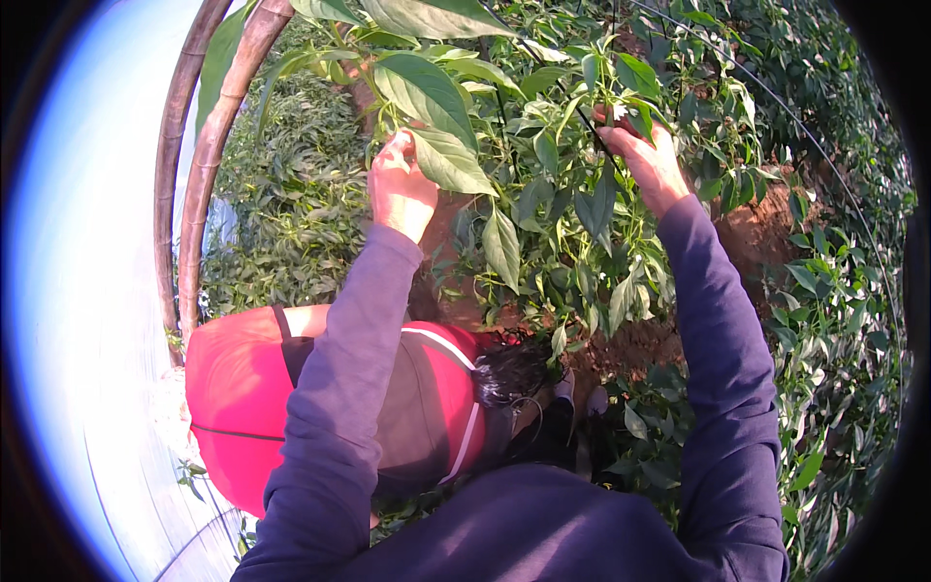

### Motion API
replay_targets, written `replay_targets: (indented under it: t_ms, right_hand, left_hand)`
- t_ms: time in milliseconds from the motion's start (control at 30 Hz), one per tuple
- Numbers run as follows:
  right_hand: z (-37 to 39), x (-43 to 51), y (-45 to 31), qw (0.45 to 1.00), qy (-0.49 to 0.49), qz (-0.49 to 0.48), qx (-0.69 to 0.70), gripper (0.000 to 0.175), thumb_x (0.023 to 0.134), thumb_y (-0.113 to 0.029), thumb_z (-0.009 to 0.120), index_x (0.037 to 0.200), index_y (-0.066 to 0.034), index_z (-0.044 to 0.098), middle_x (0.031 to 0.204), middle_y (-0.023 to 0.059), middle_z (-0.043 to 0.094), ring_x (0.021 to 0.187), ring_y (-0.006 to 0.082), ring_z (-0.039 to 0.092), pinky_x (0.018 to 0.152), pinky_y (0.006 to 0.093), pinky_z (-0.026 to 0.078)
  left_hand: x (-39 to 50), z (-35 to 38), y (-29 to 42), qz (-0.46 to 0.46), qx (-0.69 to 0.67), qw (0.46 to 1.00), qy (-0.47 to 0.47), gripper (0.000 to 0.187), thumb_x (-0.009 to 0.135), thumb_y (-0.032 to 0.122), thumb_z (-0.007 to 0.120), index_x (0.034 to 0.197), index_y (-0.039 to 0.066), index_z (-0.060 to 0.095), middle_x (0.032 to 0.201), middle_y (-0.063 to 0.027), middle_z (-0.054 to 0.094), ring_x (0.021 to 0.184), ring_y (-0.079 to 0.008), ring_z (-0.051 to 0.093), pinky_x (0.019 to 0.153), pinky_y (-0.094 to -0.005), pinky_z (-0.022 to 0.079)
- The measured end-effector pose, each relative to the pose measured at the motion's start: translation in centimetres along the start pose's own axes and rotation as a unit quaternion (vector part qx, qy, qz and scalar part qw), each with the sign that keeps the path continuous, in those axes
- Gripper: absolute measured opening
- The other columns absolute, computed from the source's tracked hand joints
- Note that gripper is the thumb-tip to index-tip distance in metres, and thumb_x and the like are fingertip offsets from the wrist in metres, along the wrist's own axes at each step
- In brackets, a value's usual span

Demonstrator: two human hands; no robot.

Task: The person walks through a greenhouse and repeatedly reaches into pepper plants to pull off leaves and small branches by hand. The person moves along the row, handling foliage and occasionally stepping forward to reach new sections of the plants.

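My left hand (404,182) is raised at the upper middle, its fingers closed around a thin part of a pepper plant's top; broad green leaves (447,160) hang over the fingertips, so the grip is partly hidden. Farther right, my right hand (644,156) reaches into the foliage beside a small white flower (619,111) and a dark cord. Leaves cover its fingers, and what they hold cannot be made out. Between both hands hang pepper leaves (502,247) and stems.
Bamboo poles (211,160) curve up at the left, beside pale plastic sheeting (87,254). A person in a red and dark top (240,407) is close below my left arm. A thin line (793,116) crosses the plants at right. Reddish soil (756,233) shows between rows.
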State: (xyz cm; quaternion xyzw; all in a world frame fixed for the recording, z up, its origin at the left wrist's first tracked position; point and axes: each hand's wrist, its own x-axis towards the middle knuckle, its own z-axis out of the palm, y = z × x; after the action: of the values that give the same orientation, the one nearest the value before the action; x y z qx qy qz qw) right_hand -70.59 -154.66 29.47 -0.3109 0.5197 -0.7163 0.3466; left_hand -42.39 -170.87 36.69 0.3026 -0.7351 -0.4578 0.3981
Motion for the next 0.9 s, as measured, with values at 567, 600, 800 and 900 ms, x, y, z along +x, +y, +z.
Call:
replay_targets:
  t_ms: [567,600,800,900]
  right_hand:
    - [2.6,1.6,1.7,0.979,0.123,-0.153,-0.052,0.03,0.093,-0.007,0.071,0.121,0.0019,0.07,0.099,0.0032,0.073,0.083,0.0067,0.063,0.075,0.023,0.052]
    - [2.4,1.8,1.5,0.975,0.127,-0.164,-0.078,0.028,0.093,-0.009,0.071,0.119,0.0001,0.072,0.096,0.0039,0.073,0.083,0.0083,0.064,0.076,0.0252,0.053]
    - [5.0,3.3,-2.1,0.942,0.118,-0.176,-0.261,0.032,0.091,-0.024,0.072,0.118,-0.0069,0.074,0.098,0.0131,0.075,0.091,0.023,0.071,0.083,0.0343,0.056]
    - [4.3,5.8,-1.8,0.906,0.074,-0.209,-0.36,0.051,0.092,-0.037,0.069,0.132,-0.0058,0.065,0.116,0.0213,0.072,0.109,0.0334,0.069,0.096,0.0411,0.052]
  left_hand:
    - [-2.0,-3.2,2.3,0.029,0.003,0.993,0.117,0.025,0.095,0.017,0.076,0.111,-0.002,0.072,0.089,0.001,0.069,0.074,-0.0058,0.06,0.057,-0.0238,0.046]
    - [-1.4,-2.5,2.3,0.034,-0.005,0.993,0.116,0.024,0.094,0.016,0.077,0.11,-0.001,0.072,0.09,0.0015,0.069,0.074,-0.0054,0.059,0.059,-0.0234,0.046]
    - [0.1,0.4,4.9,0.145,0.195,0.968,0.061,0.009,0.099,0.001,0.065,0.104,-0.003,0.072,0.104,-0.0047,0.067,0.079,-0.0097,0.06,0.069,-0.0251,0.05]
    - [1.1,3.2,5.6,0.238,0.144,0.96,0.041,0.013,0.102,0.004,0.062,0.104,-0.006,0.07,0.112,-0.0065,0.064,0.081,-0.0125,0.062,0.076,-0.0272,0.052]
